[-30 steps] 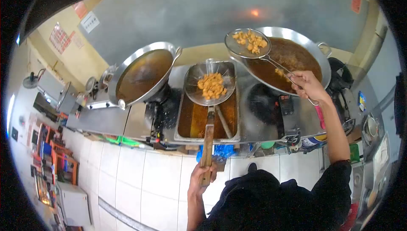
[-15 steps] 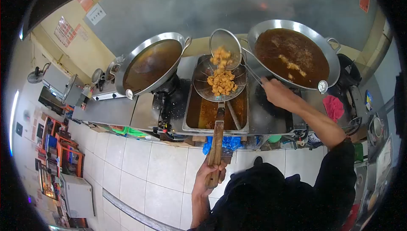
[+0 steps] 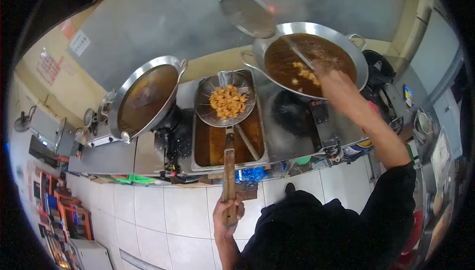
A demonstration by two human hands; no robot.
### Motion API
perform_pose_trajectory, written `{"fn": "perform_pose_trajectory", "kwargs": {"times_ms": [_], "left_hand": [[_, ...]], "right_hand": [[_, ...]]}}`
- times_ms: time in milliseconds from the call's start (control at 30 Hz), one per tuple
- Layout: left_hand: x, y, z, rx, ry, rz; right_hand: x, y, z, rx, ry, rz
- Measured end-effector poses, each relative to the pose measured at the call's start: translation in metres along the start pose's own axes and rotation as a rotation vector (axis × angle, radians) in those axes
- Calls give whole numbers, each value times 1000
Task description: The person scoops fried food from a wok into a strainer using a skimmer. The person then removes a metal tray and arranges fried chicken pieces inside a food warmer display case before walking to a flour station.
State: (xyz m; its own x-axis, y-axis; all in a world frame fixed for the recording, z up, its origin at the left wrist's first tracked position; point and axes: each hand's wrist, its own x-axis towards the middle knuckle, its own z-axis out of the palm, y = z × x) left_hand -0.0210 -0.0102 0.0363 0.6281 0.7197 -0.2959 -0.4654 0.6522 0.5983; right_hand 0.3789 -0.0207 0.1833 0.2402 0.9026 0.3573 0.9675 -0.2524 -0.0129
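My left hand [image 3: 227,211] is closed around the wooden handle of a large wire strainer [image 3: 203,102]. Fried golden pieces [image 3: 227,102] lie in that strainer, over a rectangular metal tray [image 3: 194,158] of brownish oil. My right hand [image 3: 334,79], blurred, grips the thin handle of a smaller mesh skimmer [image 3: 247,15]. This skimmer is tilted up at the back left of the right wok [image 3: 358,62] and shows no pieces in it. More pieces [image 3: 308,74] float in the dark oil of the right wok, left of my right hand.
A second wok [image 3: 115,116] with dark oil stands on the left. Black burner parts [image 3: 170,148] lie between it and the tray. Pots [image 3: 424,121] are at the far right. A metal back wall [image 3: 173,17] rises behind the counter.
The skimmer tipped its pieces into the large strainer, then moved up and back, now without pieces. My right hand moved back over the right wok. My left hand kept its hold.
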Motion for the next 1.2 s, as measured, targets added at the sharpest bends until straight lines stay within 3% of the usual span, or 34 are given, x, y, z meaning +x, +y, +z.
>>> {"fn": "perform_pose_trajectory", "kwargs": {"times_ms": [67, 167, 233, 500, 600, 733, 1067, 1200], "left_hand": [[5, 1, 1, -17, 23, 16], [9, 1, -7, -20, 23, 21], [13, -1, -13, -22, 21, 18], [22, 1, -11, -19, 38, 19], [24, 0, -13, -28, 26, 14], [26, -1, -10, 6, 30, 24], [33, -12, -26, -59, 66, 44], [36, -13, -23, -28, 68, 46]], "right_hand": [[-1, 28, -24, 46, -233, 217], [-34, 86, -6, -85, 11, 109], [-53, 124, 20, -100, 22, 82], [-69, 78, -1, 755, -476, 558], [-66, 78, 25, 1143, -434, 674], [-45, 78, 64, 1456, -362, 601], [-15, 103, 78, 1735, -69, 863], [-4, 140, 94, 1640, -14, 837]]}}
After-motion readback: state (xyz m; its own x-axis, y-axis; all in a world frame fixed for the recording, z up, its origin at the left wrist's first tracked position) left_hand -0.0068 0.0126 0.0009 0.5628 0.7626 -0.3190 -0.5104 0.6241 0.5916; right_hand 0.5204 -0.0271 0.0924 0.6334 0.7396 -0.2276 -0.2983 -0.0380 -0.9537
